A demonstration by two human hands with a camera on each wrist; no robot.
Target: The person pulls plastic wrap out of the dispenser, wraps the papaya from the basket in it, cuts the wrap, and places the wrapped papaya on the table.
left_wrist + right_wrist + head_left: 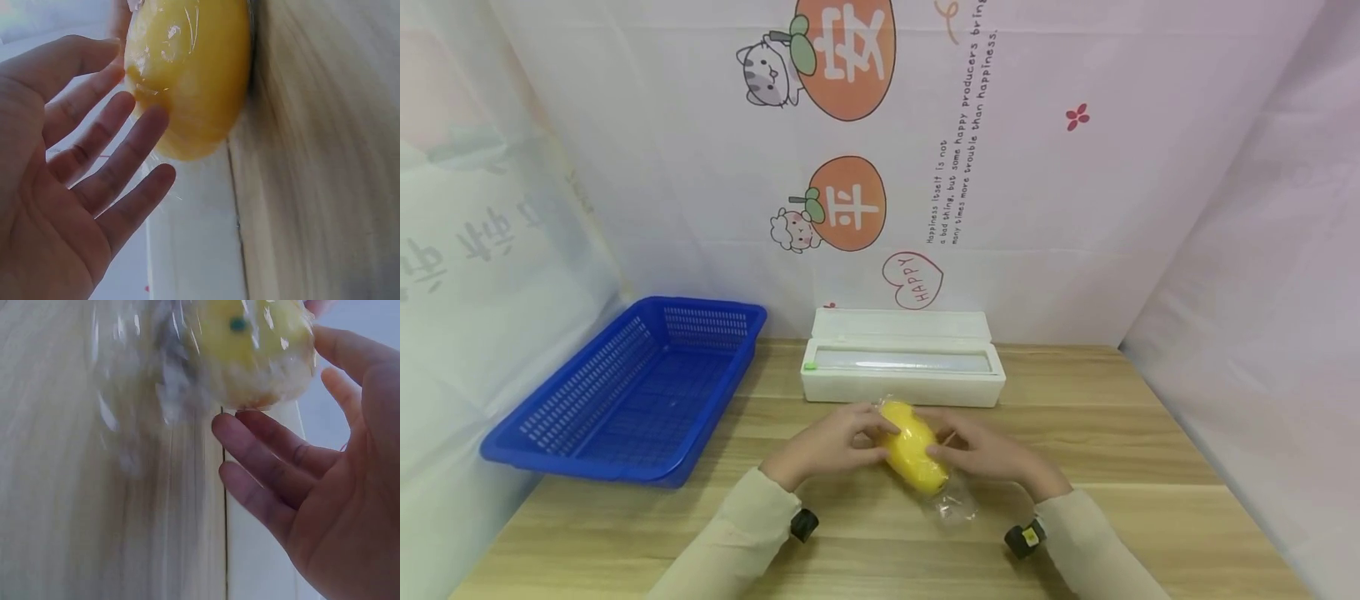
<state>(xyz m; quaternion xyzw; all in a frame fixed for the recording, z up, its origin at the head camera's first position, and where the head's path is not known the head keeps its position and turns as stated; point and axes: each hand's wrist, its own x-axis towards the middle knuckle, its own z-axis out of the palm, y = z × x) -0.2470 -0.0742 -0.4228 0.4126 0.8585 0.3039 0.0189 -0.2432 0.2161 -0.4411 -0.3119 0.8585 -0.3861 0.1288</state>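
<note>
A yellow, mango-shaped fruit (912,450) in shiny clear plastic film is held between both hands over the wooden table. The loose film (955,504) bunches at its near end. My left hand (838,442) has its thumb and index fingertip at the fruit's left side; in the left wrist view the other fingers (115,172) spread beside it. From the right, my right hand (985,450) holds the fruit with its thumb on the film, the other fingers partly hidden behind. A dark green spot marks the fruit's end (250,337) in the right wrist view.
Behind the hands, a long white cling film box (902,387) stands with its lid up, a film roll inside and a green slider at its left. To the left is a blue perforated basket (700,417). White printed cloth (1037,208) encloses the wooden table (1112,467).
</note>
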